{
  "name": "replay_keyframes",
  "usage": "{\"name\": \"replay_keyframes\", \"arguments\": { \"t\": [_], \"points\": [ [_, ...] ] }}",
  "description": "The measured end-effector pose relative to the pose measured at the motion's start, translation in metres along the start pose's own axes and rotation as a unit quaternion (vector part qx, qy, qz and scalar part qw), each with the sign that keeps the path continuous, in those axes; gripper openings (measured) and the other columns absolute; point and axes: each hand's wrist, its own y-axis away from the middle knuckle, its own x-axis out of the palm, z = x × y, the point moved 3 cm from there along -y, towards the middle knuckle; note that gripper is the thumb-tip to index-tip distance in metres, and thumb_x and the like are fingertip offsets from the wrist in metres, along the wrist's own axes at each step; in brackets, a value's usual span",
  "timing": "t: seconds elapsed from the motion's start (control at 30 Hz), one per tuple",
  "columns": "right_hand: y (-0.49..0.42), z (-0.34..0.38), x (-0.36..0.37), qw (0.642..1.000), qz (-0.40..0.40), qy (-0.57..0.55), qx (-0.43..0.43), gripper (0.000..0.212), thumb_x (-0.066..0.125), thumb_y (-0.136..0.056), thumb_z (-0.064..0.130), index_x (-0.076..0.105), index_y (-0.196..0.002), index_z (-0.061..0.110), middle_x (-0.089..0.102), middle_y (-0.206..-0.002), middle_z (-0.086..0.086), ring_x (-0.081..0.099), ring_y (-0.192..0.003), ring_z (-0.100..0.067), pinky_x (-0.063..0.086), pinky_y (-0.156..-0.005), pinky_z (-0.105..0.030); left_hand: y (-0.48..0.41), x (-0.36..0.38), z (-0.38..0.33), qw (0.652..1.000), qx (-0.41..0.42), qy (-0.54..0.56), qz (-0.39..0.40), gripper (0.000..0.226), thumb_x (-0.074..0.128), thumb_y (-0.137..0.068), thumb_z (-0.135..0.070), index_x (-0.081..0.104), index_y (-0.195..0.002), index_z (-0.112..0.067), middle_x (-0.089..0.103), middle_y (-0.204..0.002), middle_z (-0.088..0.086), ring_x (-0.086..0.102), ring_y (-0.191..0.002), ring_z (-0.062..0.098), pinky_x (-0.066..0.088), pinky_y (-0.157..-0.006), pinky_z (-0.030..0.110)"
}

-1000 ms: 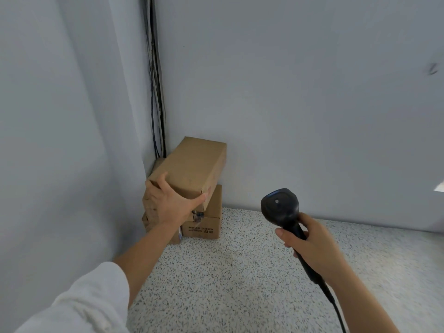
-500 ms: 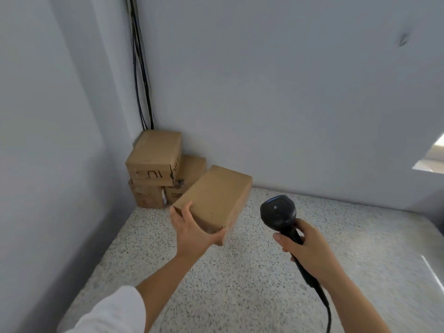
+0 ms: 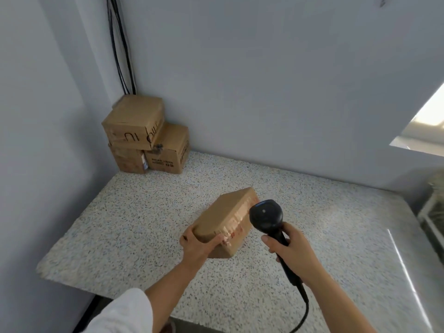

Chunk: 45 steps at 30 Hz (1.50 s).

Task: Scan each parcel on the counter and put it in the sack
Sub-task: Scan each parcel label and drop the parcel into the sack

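The speckled counter (image 3: 144,224) fills the corner, with a stack (image 3: 141,138) of three brown boxes pushed into its far end at about 10 o'clock, against both walls. Nearer me, toward 6 o'clock, a parcel (image 3: 224,216) sits tilted in the left hand (image 3: 195,246), which grips its near end between thumb and curled fingers; I cannot tell whether its low corner touches the counter. At the parcel's 3 o'clock, just beside its taped side, is the head of the scanner (image 3: 265,216), its handle wrapped by the fingers of the right hand (image 3: 292,249).
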Motion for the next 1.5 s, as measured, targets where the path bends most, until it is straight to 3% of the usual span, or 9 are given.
{"name": "replay_keyframes", "arguments": {
  "t": [0.07, 0.2, 0.33, 0.47, 0.63, 0.97, 1.17, 1.4, 1.5],
  "points": [
    [0.000, -0.004, -0.003, 1.000, 0.003, -0.002, 0.004, 0.016, 0.068, -0.082, 0.029, 0.056, -0.091, 0.024, 0.066, -0.076, -0.005, 0.063, -0.067, -0.023, 0.054, -0.070, -0.043, -0.001, 0.000, 0.008, 0.993, -0.057, 0.089, 0.046, 0.117, 0.079, -0.047, -0.062, 0.022, -0.140, -0.020, 0.034, -0.137, 0.012, 0.045, -0.117, 0.031, 0.048, -0.087, 0.044],
    [-0.002, -0.006, -0.005, 1.000, 0.012, -0.004, 0.010, 0.014, 0.067, -0.083, 0.028, 0.055, -0.092, 0.026, 0.066, -0.074, -0.002, 0.057, -0.058, -0.012, 0.053, -0.070, -0.036, -0.009, -0.010, 0.021, 0.972, -0.137, 0.163, 0.103, 0.098, 0.059, -0.068, -0.069, 0.021, -0.144, -0.021, 0.030, -0.146, 0.011, 0.031, -0.134, 0.031, 0.030, -0.104, 0.057],
    [-0.005, -0.006, -0.007, 1.000, 0.008, -0.016, 0.015, 0.015, 0.067, -0.083, 0.029, 0.056, -0.091, 0.025, 0.067, -0.076, -0.004, 0.058, -0.063, -0.015, 0.053, -0.073, -0.039, -0.021, -0.023, 0.016, 0.992, -0.110, -0.002, -0.056, 0.093, 0.052, -0.081, -0.065, 0.015, -0.149, -0.014, 0.015, -0.151, 0.020, 0.023, -0.136, 0.041, 0.031, -0.107, 0.057],
    [-0.009, -0.008, -0.008, 1.000, 0.003, -0.018, 0.016, 0.015, 0.068, -0.082, 0.030, 0.056, -0.091, 0.028, 0.067, -0.078, -0.002, 0.062, -0.068, -0.016, 0.053, -0.075, -0.040, -0.021, -0.031, -0.021, 0.966, 0.099, -0.160, -0.174, 0.066, 0.060, -0.089, -0.023, 0.027, -0.145, -0.010, 0.018, -0.150, 0.022, 0.018, -0.138, 0.036, 0.035, -0.103, 0.049],
    [-0.013, -0.008, -0.007, 1.000, -0.001, -0.019, 0.014, 0.016, 0.068, -0.081, 0.031, 0.056, -0.091, 0.028, 0.067, -0.078, -0.002, 0.065, -0.073, -0.024, 0.054, -0.077, -0.045, -0.030, -0.013, -0.039, 0.905, 0.225, -0.349, -0.089, 0.037, 0.049, -0.094, -0.007, 0.061, -0.122, -0.025, 0.029, -0.148, 0.003, 0.024, -0.136, 0.023, 0.036, -0.107, 0.037],
    [-0.023, -0.004, -0.003, 1.000, 0.009, -0.025, 0.013, 0.015, 0.067, -0.082, 0.029, 0.057, -0.091, 0.025, 0.066, -0.072, -0.002, 0.059, -0.061, -0.014, 0.054, -0.072, -0.041, -0.035, -0.002, -0.039, 0.809, 0.215, -0.543, -0.060, 0.050, 0.051, -0.084, -0.053, 0.040, -0.125, -0.027, 0.028, -0.141, 0.005, 0.022, -0.135, 0.027, 0.025, -0.111, 0.051],
    [-0.031, -0.001, 0.006, 1.000, 0.015, -0.014, 0.009, 0.014, 0.068, -0.082, 0.028, 0.057, -0.089, 0.022, 0.067, -0.075, -0.005, 0.063, -0.068, -0.022, 0.054, -0.071, -0.041, -0.058, -0.034, -0.044, 0.934, 0.119, -0.337, -0.011, 0.040, 0.068, -0.079, -0.036, 0.039, -0.104, -0.025, 0.030, -0.123, 0.007, 0.047, -0.108, 0.027, 0.049, -0.091, 0.040],
    [-0.036, 0.001, 0.015, 1.000, 0.015, -0.008, 0.011, 0.016, 0.068, -0.082, 0.031, 0.056, -0.090, 0.024, 0.068, -0.077, -0.003, 0.066, -0.075, -0.026, 0.055, -0.074, -0.043, -0.073, -0.050, -0.037, 0.956, 0.075, -0.282, -0.036, 0.042, 0.068, -0.080, -0.035, 0.035, -0.105, -0.024, 0.039, -0.111, 0.008, 0.050, -0.102, 0.028, 0.050, -0.088, 0.041],
    [-0.038, 0.001, 0.018, 1.000, 0.012, -0.006, 0.010, 0.016, 0.068, -0.082, 0.031, 0.056, -0.091, 0.025, 0.067, -0.075, -0.002, 0.065, -0.071, -0.021, 0.055, -0.074, -0.042, -0.070, -0.050, -0.029, 0.988, 0.003, -0.152, -0.022, 0.047, 0.067, -0.083, -0.031, 0.032, -0.111, -0.019, 0.046, -0.115, 0.010, 0.055, -0.098, 0.027, 0.054, -0.081, 0.042]
  ]
}}
